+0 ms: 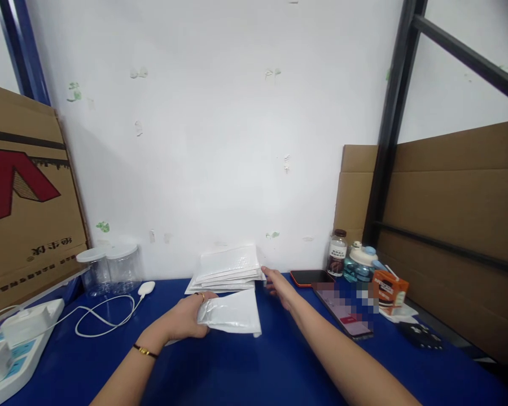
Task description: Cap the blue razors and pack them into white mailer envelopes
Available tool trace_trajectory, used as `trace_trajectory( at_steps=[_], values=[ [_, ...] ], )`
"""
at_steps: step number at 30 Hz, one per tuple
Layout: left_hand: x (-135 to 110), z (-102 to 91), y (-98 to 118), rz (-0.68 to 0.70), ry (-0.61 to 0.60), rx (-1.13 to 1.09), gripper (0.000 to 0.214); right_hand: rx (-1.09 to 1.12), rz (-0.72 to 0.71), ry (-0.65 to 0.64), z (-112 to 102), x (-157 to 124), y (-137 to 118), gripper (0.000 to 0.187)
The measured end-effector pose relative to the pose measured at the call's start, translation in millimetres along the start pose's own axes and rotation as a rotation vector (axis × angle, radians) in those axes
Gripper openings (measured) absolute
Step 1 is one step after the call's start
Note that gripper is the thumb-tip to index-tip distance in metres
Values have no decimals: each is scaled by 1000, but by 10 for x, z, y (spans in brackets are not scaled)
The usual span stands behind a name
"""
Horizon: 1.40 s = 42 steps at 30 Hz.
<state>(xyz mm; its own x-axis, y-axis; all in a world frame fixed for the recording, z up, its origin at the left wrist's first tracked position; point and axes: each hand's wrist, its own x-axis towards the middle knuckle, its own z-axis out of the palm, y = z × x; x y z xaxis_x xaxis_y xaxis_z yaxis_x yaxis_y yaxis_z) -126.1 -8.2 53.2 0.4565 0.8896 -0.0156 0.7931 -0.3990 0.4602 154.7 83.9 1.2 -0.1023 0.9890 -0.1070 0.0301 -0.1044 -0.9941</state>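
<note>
My left hand (192,316) is closed on a white bubble mailer (232,313), its fingers and thumb around the left end. The mailer is held above the blue tabletop, in front of a stack of similar white bubble mailers (228,268) by the wall. At the stack's right edge is my right hand (279,285), fingers stretched toward it and holding nothing that I can see. Its fingertips are close to the mailers; whether they touch cannot be made out.
Two clear lidded jars (122,268), a white cable (105,324) and a power strip (29,349) are on the left. To the right lie two phones (311,277), a brown-capped bottle (337,254), a water bottle (359,265) and an orange carton (389,292). Cardboard (457,225) flanks the table.
</note>
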Motion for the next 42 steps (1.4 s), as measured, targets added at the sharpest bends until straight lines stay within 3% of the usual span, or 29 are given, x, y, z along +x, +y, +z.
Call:
trace_trajectory(
  at_steps=[2,5,7,10,15,23,32,42],
  values=[
    [53,30,60,43,26,-36,61,153,53,-115,-7,-229,49,59],
    [126,75,162,103,6,-70,62,360,135,-431,18,-522,103,47],
    [142,79,222,120,-7,-41,61,393,143,-483,3,-630,128,38],
    [119,21,299,109,1,91,57,324,91,-388,-75,-659,170,37],
    [103,-170,476,102,25,398,47,-24,-16,-163,-155,-590,246,33],
    [315,-388,843,45,-100,724,43,-221,30,-77,-274,-543,238,25],
    [391,-552,1127,-38,-164,854,51,-309,-19,13,-384,-427,289,22],
    [374,-769,1277,-85,-129,851,49,-427,-105,54,-427,-423,301,23]
  ],
)
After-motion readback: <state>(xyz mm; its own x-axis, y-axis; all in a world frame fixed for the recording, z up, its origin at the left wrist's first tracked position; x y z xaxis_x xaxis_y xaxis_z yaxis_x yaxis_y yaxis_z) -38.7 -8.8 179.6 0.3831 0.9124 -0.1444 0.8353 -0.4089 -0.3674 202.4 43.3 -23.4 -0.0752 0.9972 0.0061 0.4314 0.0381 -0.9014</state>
